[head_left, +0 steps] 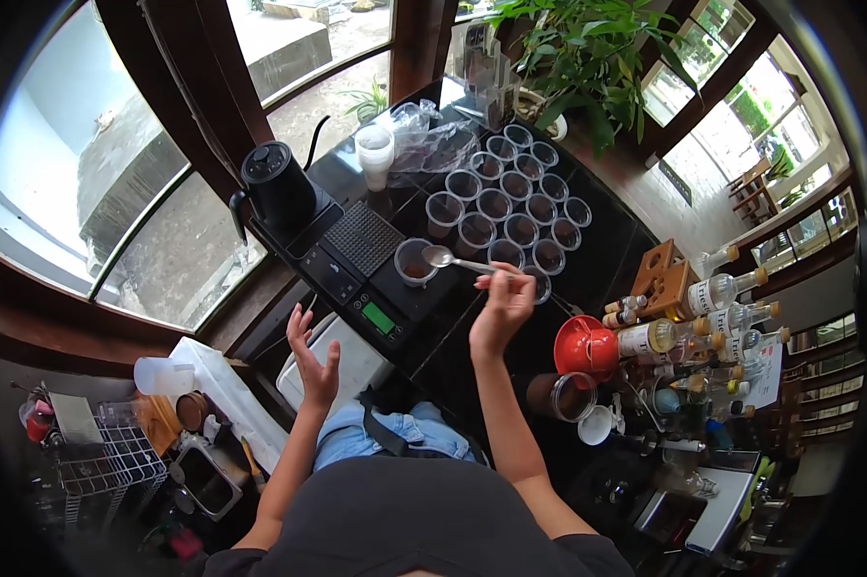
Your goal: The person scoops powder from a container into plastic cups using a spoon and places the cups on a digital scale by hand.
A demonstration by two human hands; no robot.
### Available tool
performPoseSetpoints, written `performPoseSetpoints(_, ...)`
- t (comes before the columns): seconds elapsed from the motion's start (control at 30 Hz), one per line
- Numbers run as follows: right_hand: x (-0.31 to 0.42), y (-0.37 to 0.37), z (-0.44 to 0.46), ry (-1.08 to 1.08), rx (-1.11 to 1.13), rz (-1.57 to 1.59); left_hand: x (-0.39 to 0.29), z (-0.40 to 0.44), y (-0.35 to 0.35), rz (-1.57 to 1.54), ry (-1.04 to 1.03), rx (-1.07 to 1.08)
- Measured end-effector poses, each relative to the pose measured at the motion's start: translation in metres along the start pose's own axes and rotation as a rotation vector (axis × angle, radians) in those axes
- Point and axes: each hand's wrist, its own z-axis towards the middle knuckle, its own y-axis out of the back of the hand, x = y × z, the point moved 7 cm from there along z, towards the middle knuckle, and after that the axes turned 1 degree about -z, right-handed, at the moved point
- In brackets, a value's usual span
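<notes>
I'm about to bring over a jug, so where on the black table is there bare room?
Two patches look bare on the black table: between the green-lit scale and the right hand, and between the grouped cups and the wooden rack. It is crowded among those cups and around the bottles.

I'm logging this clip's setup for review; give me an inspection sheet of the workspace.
Surface: black tabletop, glossy, with joint lines.
Job's things: spoon beside the rim of a cup with brown contents; cup appears to stand on the scale, display lit green; grouped clear cups further right.
Clutter: crumpled plastic bag, stacked cups, red vessel, bottles.
Left hand: open, holding nothing.
Right hand: grips the spoon handle.
Cables: apparent cord along window frame.
Surroundings: windows, leafy plant, wire rack.
</notes>
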Motion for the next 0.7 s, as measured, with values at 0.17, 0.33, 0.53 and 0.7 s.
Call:
performPoseSetpoints(0.17, 0.048, 0.076, -0.007, -0.026, -0.286, 0.195, 0.0, 0.005, -0.013, -0.01, -0.016, 0.039)
performPoseSetpoints(0.33, 0.106, 0.186, -0.033, 0.137, -0.494, 0.029, 0.003, 0.016, -0.031, -0.029, -0.052, 0.082)
performPoseSetpoints(0.53, 0.119, 0.285, -0.079, 0.112, -0.687, 0.074, -0.004, 0.034, -0.046, -0.061, -0.059, 0.11)
performPoseSetpoints(0.7, 0.11, 0.301, -0.091, 0.079, -0.678, 0.216, -0.005, 0.039, -0.051, -0.064, -0.046, 0.103)
